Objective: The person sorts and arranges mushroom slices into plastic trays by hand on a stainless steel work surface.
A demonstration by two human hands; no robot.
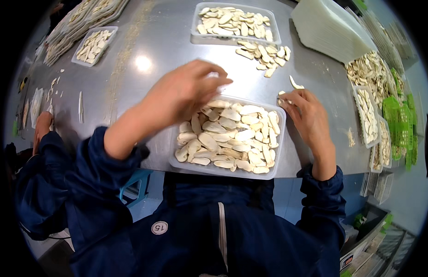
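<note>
A clear plastic tray (282, 145) of pale mushroom slices (231, 140) lies at the table's near edge, right before me. Over its far left corner is my left hand (186, 91), blurred, with fingers bent towards the thumb. Whether it holds anything between the fingertips is unclear. Just right of the tray, my right hand (307, 116) has thumb and fingers on a small mushroom slice (281, 98), partly hidden by the fingertips. Beyond that hand, a curved mushroom sliver (295, 83) rests on the steel table (179, 52). Farther back lies a loose heap of slices (267, 55).
Another filled tray (276, 29) sits at the far side. Stacked empty trays (331, 27) stand far right, near a mushroom pile (369, 72) and green baskets (397, 117). At left are a small filled tray (92, 46), stacked loaded trays (86, 20) and a co-worker's hand (43, 123).
</note>
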